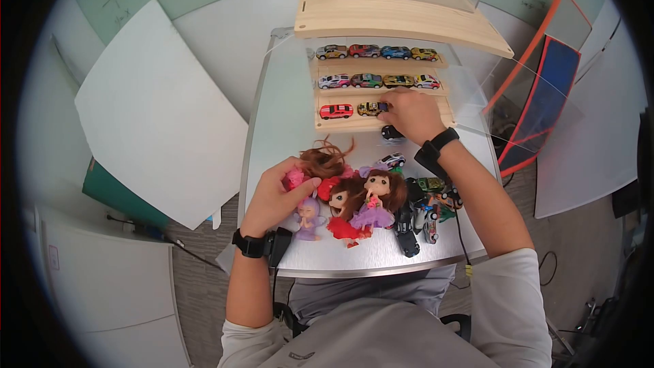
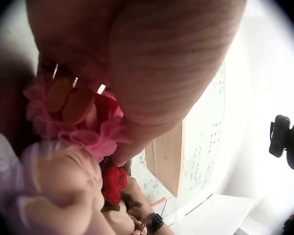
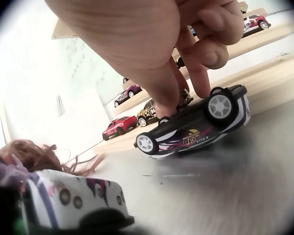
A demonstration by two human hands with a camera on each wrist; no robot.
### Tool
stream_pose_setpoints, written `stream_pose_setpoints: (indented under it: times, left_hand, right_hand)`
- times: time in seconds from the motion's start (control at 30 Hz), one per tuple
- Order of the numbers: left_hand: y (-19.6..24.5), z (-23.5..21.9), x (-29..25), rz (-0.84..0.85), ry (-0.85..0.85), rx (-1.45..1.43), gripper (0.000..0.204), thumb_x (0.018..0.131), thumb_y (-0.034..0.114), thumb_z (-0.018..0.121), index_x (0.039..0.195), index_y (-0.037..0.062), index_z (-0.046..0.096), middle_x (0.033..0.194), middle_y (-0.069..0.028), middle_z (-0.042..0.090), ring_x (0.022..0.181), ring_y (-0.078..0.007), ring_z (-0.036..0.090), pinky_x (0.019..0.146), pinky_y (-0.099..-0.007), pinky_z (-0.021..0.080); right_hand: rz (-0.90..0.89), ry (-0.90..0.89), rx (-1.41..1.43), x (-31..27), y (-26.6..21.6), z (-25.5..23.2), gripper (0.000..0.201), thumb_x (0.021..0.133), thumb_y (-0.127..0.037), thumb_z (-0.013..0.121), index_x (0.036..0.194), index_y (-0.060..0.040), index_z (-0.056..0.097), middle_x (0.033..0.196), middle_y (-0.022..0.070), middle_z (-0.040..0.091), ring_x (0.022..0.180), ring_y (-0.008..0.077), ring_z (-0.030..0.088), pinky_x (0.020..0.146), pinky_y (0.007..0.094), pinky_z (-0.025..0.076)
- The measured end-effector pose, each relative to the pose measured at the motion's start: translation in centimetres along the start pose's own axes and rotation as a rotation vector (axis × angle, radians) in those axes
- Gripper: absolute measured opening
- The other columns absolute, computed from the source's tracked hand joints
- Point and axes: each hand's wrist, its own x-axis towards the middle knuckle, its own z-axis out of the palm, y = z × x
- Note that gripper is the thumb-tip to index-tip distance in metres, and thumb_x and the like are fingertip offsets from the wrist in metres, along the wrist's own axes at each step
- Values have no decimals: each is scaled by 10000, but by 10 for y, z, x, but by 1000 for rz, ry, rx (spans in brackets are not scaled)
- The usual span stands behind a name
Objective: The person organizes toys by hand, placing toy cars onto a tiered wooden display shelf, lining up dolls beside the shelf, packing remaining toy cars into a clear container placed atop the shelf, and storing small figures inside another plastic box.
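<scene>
My right hand (image 1: 414,116) reaches to the lowest wooden shelf and pinches a gold-and-black toy car (image 1: 370,108) between thumb and finger. Left of it on that shelf sits a red toy car (image 1: 336,111). Just below the hand, a black-and-white toy car (image 3: 196,122) lies overturned on the table in front of the shelf. My left hand (image 1: 274,194) holds a doll in a frilly pink dress (image 2: 105,139), its brown hair (image 1: 325,161) spread beyond the fingers. Under that hand sits a small lilac-hooded figure (image 1: 308,213). Most of the held doll is hidden by the palm.
Two upper shelves (image 1: 378,63) carry rows of toy cars, beneath a raised wooden panel (image 1: 402,24). Near me on the table lie a red-dressed doll (image 1: 340,225), a purple-dressed doll (image 1: 373,212) and a heap of toy cars (image 1: 407,235). A white-and-purple car (image 1: 392,161) lies beyond them.
</scene>
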Motion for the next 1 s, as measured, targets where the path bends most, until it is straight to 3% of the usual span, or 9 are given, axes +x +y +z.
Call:
stream_pose_setpoints:
  times: [0.47, 0.67, 0.77, 0.9, 1.0]
  left_hand:
    - [1, 0, 0, 9, 4, 23, 184, 961, 113, 775, 1082, 1, 693, 903, 4, 690, 810, -58, 577, 766, -244, 501]
    - [3, 0, 0, 4, -4, 20, 190, 963, 109, 773, 1097, -2, 697, 930, -6, 707, 827, -59, 592, 778, -247, 510]
    - [6, -1, -1, -14, -9, 26, 201, 963, 110, 774, 1113, -2, 701, 935, -12, 715, 824, -60, 597, 774, -247, 512]
    - [4, 1, -1, -19, -10, 30, 213, 961, 108, 774, 1125, -7, 703, 935, -11, 717, 820, -61, 601, 768, -246, 513]
    - [2, 1, 0, -4, -3, 37, 221, 959, 104, 774, 1131, -14, 702, 931, -11, 715, 817, -65, 604, 765, -248, 514]
  right_hand:
    - [-33, -4, -8, 2, -4, 6, 302, 842, -281, 818, 1087, -109, 778, 1041, 87, 748, 928, 328, 725, 789, 460, 575]
    - [37, -84, 2, -6, -4, -21, 286, 851, -293, 815, 1047, -91, 768, 1019, 86, 745, 924, 340, 720, 796, 465, 566]
    - [-154, -89, 93, -28, 14, -33, 328, 791, -245, 872, 1042, -69, 754, 1026, 100, 732, 1003, 347, 699, 873, 445, 560]
    - [-243, -142, 120, -51, 31, -30, 399, 742, -131, 897, 1100, -52, 741, 1017, 104, 715, 997, 355, 696, 888, 437, 560]
    - [-162, -261, 238, -59, 40, -31, 381, 772, -124, 891, 1114, -57, 738, 1010, 95, 718, 941, 318, 702, 863, 400, 559]
